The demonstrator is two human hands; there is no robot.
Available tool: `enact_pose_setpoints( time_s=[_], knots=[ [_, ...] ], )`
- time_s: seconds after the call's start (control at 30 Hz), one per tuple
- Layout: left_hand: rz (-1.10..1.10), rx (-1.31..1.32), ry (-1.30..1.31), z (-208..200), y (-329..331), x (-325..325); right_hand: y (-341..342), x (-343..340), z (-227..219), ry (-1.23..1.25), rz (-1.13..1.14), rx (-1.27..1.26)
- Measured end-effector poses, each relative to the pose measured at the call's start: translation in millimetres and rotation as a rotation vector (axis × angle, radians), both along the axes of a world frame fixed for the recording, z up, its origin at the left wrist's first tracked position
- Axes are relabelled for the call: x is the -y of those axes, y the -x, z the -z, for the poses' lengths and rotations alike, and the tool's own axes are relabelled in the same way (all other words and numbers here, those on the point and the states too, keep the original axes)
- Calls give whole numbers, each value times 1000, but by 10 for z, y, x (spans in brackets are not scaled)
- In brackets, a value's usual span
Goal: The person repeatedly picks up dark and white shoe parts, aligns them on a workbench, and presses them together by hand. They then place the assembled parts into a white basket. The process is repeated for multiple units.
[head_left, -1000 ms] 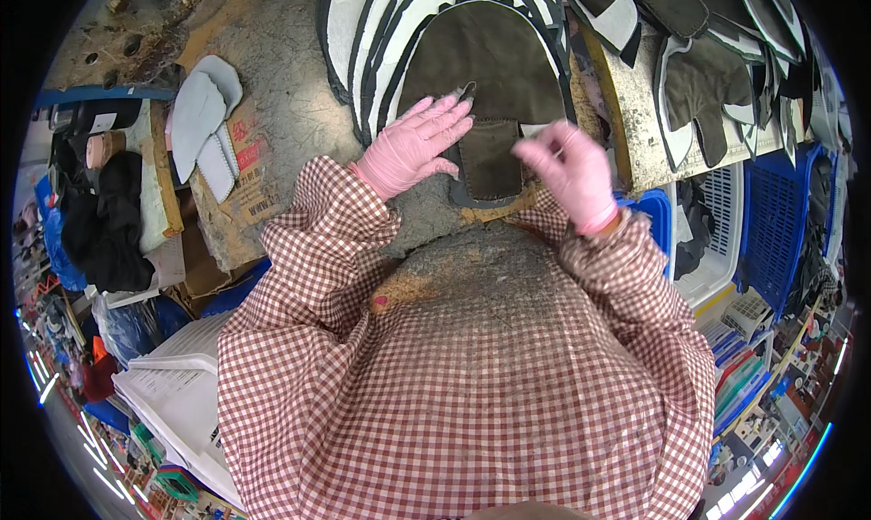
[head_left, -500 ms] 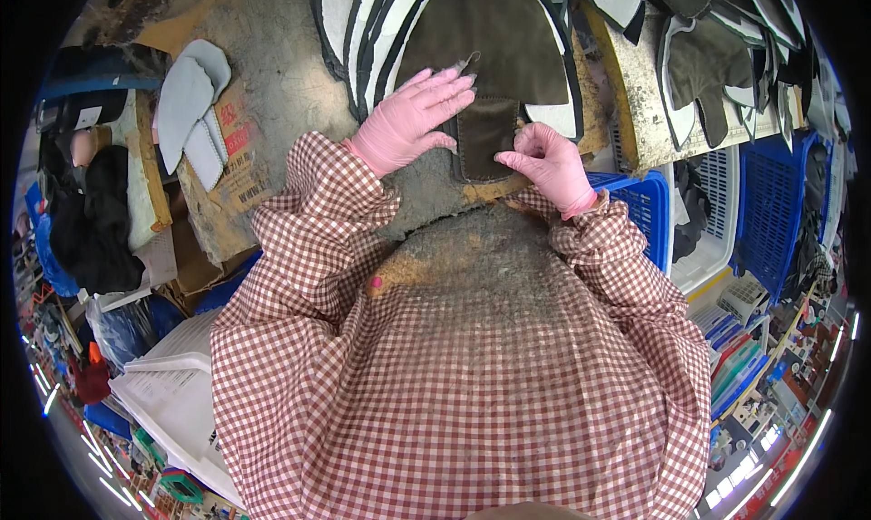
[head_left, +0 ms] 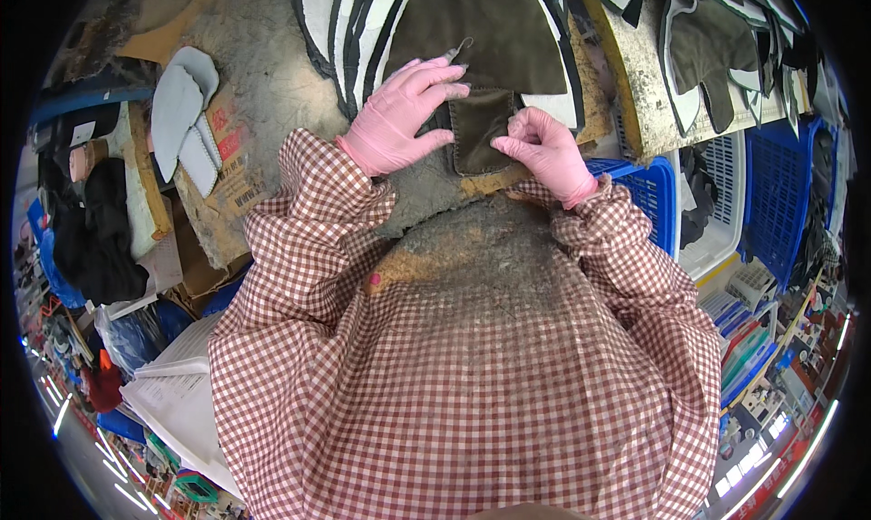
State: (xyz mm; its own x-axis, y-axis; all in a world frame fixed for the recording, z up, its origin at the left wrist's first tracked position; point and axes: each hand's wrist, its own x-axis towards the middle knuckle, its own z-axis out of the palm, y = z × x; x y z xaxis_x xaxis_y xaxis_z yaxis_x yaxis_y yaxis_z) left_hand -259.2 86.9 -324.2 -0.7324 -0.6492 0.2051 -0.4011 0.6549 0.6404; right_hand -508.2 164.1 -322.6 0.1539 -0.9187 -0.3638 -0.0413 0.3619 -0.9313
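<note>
A small dark brown fabric piece (head_left: 481, 132) with a stitched edge lies at the table's near edge, against a larger rounded dark brown piece (head_left: 494, 30) with a white border. My right hand (head_left: 549, 152), in a pink glove, pinches the small piece's right edge between thumb and fingers. My left hand (head_left: 404, 116), also in pink, rests beside it with fingers stretched out and thumb apart. The left fingertips are stained grey and touch the dark fabric. A thin hooked thing (head_left: 464, 44) protrudes by the left index fingertip; whether it is held is unclear.
Layered white-and-dark cut pieces (head_left: 340, 30) fan out behind my left hand. Pale grey cut pieces (head_left: 181, 103) lie at the left. To the right are a board (head_left: 644, 112) bearing more dark pieces, a blue basket (head_left: 649, 198) and a white basket (head_left: 721, 216).
The view has shifted slightly. My right hand stays pinched at the small dark piece, whose lower edge looks shorter and squarer now. The left fingers remain outstretched, slightly farther from the piece's top.
</note>
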Motion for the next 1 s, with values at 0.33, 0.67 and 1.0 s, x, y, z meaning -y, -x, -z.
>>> enact_pose_setpoints(
  time_s=[0.33, 0.67, 1.0],
  knots=[
    [-22, 43, 122, 139, 6, -5, 42, 21, 79, -111, 24, 123],
    [-100, 6, 35, 46, 66, -52, 59, 152, -37, -40, -66, 278],
    [-89, 88, 203, 171, 44, -88, 132, 52, 232, 276, -208, -400]
  ],
)
